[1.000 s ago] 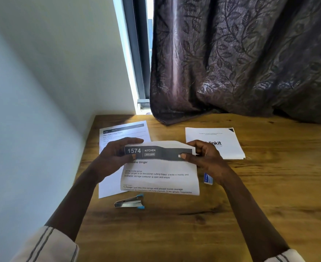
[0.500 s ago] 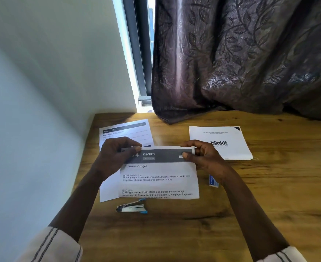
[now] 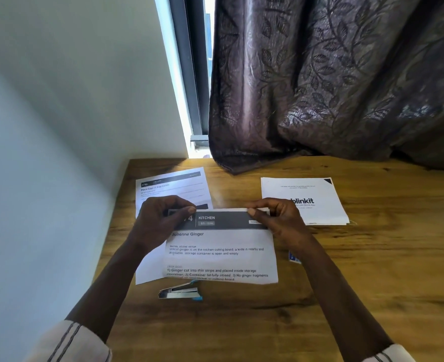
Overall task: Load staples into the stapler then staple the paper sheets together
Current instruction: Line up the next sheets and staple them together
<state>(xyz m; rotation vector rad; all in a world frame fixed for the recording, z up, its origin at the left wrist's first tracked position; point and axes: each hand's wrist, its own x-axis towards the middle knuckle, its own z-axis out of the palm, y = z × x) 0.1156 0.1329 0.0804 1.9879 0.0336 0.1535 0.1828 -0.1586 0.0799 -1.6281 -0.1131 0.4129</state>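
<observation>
The left hand and right hand each pinched a top corner of the sheet; the stapler lay on the table near its lower edge, lengthwise left-right, blue end rightward

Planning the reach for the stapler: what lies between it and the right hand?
In the head view, the held sheet lies between the stapler and the right hand, which pinches its top edge.
</observation>
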